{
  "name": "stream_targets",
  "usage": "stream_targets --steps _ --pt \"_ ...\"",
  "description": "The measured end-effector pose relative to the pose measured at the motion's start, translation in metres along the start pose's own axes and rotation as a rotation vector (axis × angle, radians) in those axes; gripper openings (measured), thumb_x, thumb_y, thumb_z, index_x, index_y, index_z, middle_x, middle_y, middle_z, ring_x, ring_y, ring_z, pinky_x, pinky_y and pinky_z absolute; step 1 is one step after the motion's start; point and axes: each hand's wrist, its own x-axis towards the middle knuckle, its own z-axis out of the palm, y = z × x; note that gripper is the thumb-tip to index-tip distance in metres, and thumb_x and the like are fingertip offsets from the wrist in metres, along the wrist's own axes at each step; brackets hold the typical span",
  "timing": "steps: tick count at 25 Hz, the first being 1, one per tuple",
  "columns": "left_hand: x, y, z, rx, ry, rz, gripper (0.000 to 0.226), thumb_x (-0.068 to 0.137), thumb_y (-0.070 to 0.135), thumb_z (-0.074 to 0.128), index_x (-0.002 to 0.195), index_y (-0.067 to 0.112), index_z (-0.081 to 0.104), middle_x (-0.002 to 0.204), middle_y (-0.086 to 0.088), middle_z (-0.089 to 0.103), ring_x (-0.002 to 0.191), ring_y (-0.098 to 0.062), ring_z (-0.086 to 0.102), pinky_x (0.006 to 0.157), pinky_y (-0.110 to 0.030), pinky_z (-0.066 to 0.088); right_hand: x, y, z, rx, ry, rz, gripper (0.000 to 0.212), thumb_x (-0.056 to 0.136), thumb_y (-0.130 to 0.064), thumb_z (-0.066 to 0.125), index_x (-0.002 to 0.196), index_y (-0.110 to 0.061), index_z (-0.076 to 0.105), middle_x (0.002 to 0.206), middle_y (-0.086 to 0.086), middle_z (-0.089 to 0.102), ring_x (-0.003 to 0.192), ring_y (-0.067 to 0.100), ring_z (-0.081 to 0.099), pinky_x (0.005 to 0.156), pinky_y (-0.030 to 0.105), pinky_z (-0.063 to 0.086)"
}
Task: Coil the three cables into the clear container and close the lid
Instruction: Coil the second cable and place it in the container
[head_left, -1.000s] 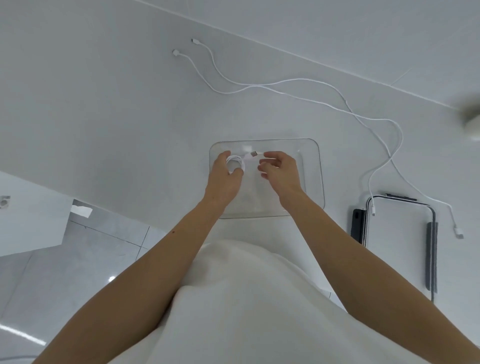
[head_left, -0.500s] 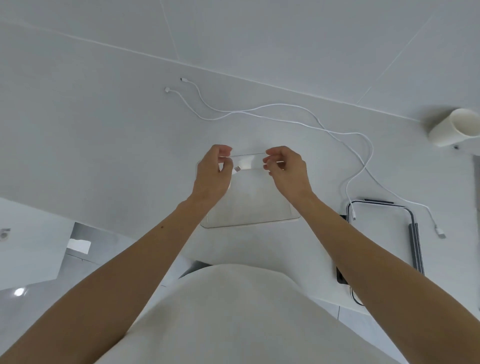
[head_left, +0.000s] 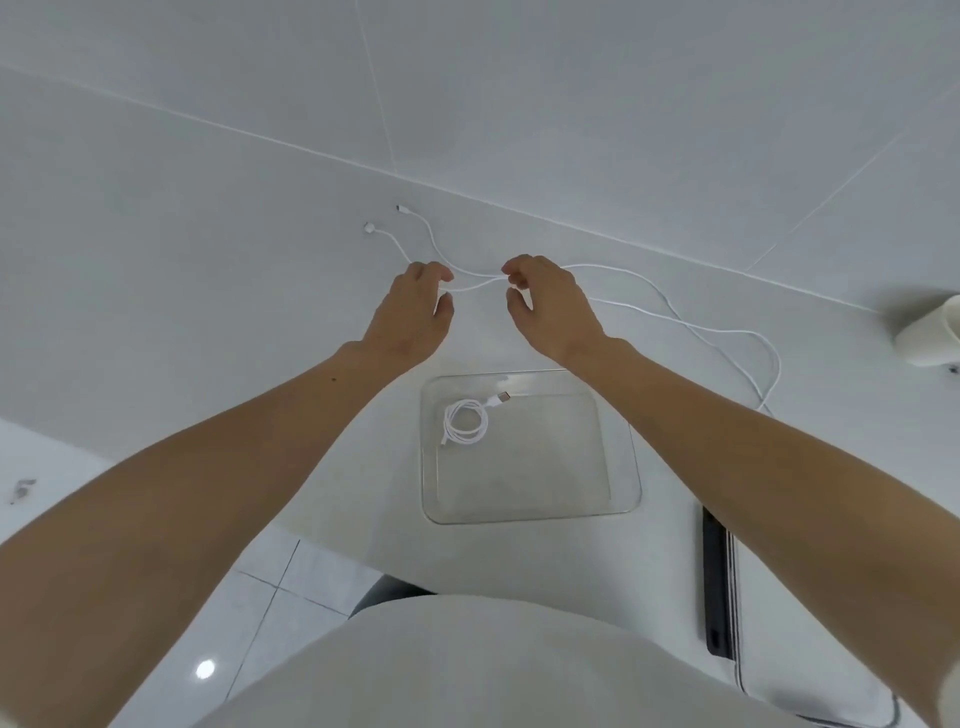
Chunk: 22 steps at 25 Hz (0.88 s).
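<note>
A clear container (head_left: 531, 516) sits on the white table, with one coiled white cable (head_left: 465, 423) in its left far corner. Two loose white cables (head_left: 675, 314) lie beyond it, crossing each other, with plug ends at the far left (head_left: 370, 227). My left hand (head_left: 410, 306) and my right hand (head_left: 553, 301) reach past the container to where the loose cables cross. On each hand the fingers and thumb are curled but apart, either side of a cable. The cables still lie flat. The container's lid (head_left: 719, 577), with black clasps, lies at the right, partly hidden by my right arm.
A white cylinder (head_left: 930, 332) lies on its side at the far right edge. The table's front edge runs diagonally at the lower left, with tiled floor (head_left: 291, 577) beneath. A tiled wall rises behind the table.
Both hands have left the container, where the coiled cable now lies, and moved forward to the two loose cables. The camera has tilted up.
</note>
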Motion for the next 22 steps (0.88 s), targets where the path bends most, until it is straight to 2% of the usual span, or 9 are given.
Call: stream_targets --steps 5,15,22 --pt "0.046 -0.043 -0.007 0.147 -0.074 0.124 0.035 0.097 0.015 0.047 0.130 0.004 0.048 0.133 -0.017 0.050 0.115 -0.036 0.050 0.091 -0.044 0.043 0.042 -0.008 0.026 -0.201 -0.120 0.001 0.034 0.095 -0.012 0.052 0.129 -0.006 0.054 0.124 0.014 0.060 0.113 0.033 0.058 0.090 0.046 0.051" --pt "0.103 -0.114 0.004 0.367 -0.179 0.356 0.041 0.095 0.017 0.050 0.134 0.004 0.046 0.139 -0.018 0.046 0.131 -0.036 0.042 0.107 -0.044 0.036 0.103 -0.015 0.086 -0.434 -0.339 0.031 0.034 0.098 -0.022 0.053 0.129 -0.008 0.051 0.123 0.011 0.057 0.114 0.032 0.054 0.086 0.044 0.050" --pt "0.127 -0.145 0.014 0.440 -0.222 0.437 0.036 0.095 0.017 0.051 0.127 0.001 0.051 0.126 -0.023 0.054 0.121 -0.039 0.049 0.105 -0.045 0.036 0.121 -0.010 0.107 -0.465 -0.393 0.090 0.031 0.099 -0.024 0.053 0.126 -0.009 0.052 0.123 0.011 0.057 0.113 0.032 0.055 0.086 0.042 0.048"
